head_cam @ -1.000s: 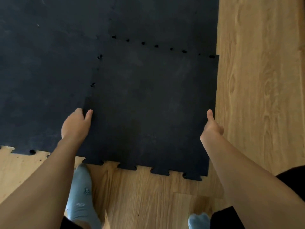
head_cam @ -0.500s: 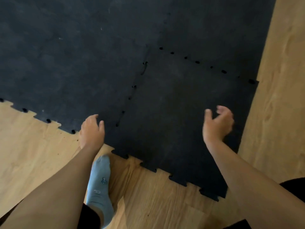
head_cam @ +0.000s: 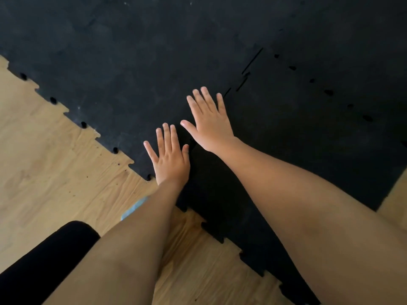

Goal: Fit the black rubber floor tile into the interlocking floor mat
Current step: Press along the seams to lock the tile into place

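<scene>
The black rubber floor tile (head_cam: 304,137) lies flat at the right, against the interlocking floor mat (head_cam: 123,62) that fills the upper left. Dark gaps still show along the two seams, at its left and far edges. My left hand (head_cam: 170,157) is spread flat, palm down, on the near end of the left seam. My right hand (head_cam: 209,122) is also flat with fingers apart, a little farther along the same seam. Neither hand holds anything. My forearms hide the seam's near end and part of the tile's toothed front edge.
Wooden floor (head_cam: 48,172) shows at the lower left and a strip at the far right (head_cam: 394,205). The mat's toothed edge (head_cam: 83,124) runs diagonally. My leg in black cloth (head_cam: 44,260) is at the bottom left; a light blue sock (head_cam: 134,208) peeks out beside my left arm.
Both hands let go of the tile's sides and came down flat, side by side, on the left seam. The view swung left and closer to the floor.
</scene>
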### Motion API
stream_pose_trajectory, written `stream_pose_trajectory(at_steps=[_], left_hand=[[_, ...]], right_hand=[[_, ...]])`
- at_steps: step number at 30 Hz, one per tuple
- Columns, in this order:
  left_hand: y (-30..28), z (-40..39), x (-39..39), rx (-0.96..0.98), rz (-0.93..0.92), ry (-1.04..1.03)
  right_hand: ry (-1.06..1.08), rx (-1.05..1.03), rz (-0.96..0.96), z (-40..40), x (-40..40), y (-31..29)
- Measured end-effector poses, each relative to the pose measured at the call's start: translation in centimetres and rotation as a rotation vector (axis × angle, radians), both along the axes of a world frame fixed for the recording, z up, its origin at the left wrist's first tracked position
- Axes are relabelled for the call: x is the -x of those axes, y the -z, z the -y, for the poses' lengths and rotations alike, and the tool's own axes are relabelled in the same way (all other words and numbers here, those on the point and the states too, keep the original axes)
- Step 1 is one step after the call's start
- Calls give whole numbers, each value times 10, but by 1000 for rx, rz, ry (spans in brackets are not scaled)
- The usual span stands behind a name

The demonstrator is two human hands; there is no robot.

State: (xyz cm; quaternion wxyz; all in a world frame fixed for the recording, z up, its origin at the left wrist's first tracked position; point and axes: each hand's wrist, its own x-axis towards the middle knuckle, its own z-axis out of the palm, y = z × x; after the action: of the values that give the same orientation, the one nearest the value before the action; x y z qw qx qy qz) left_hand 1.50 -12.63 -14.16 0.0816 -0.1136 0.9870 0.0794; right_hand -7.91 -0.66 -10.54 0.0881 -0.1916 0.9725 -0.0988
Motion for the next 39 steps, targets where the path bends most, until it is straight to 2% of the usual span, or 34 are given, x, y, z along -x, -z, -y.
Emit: stream_pose_trajectory(at_steps=[5,11,22,26,29,31,39], left_hand=[[5,-2,1,40,-6,6],[1,0,4,15,31,13],[-8,-5,5,-29,76,-22],[-15,-21,28,-127,-11,-115],[-16,-47,61,-125,-50,-9],[-13,-65,81,-102,-48,86],[8,-81,97,-16,-37,132]], right_hand=[[-54,-97,7,16,7,26],[-51,-61,-67,18,10,44],[-60,-42,8,14,11,38],[-116,31,22,2,17,28],[8,-26,-73,-26,54,21],[64,-90,-65,-45,81,20],[19,-108,-36,-53,97,41]])
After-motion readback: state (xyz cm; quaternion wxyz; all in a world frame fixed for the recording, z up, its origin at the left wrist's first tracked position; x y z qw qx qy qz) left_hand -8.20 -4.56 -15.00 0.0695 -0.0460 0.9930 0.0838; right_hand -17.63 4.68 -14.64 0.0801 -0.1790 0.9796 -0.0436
